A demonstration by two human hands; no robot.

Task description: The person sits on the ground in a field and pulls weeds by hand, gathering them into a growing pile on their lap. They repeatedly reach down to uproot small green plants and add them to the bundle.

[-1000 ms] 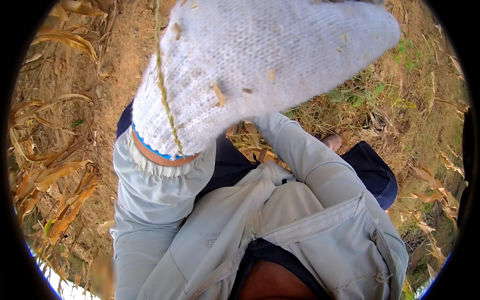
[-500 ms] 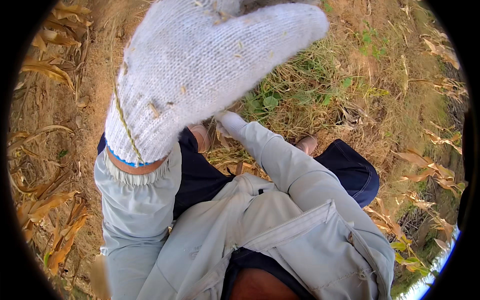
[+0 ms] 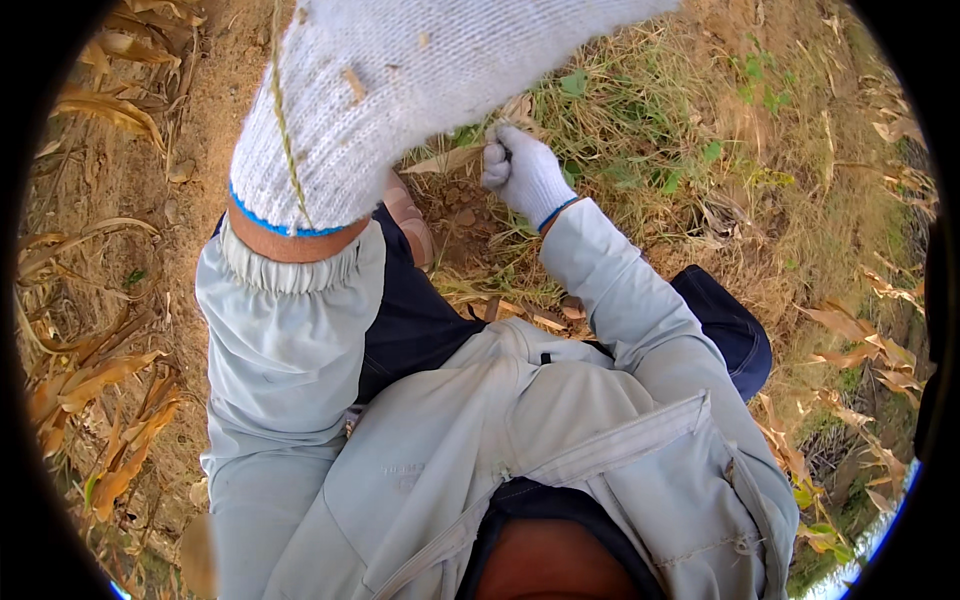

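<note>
My left hand (image 3: 420,75), in a white knitted glove with a blue cuff edge, looms large at the top; its fingers run out of view. Bits of dry chaff cling to the knit, and a twisted yellow-green strand hangs across the cuff. Farther down and smaller, my right hand (image 3: 525,175) is closed in a matching glove, above the ground in front of me. Its fingers are curled in, and what they hold, if anything, is hidden. A dry tan leaf (image 3: 447,160) reaches out beside these fingers; I cannot tell whether it is gripped.
Cut grass and green weeds (image 3: 640,130) cover the ground ahead. Dry corn leaves (image 3: 110,400) lie along the left, with more dry leaves (image 3: 860,335) on the right. Bare brown soil (image 3: 215,90) shows between. My foot (image 3: 408,225) is below the left glove.
My right hand has come up and to the right from low between my legs, its fist now in plain sight. The left hand has shifted upward, taking its fingers out of view.
</note>
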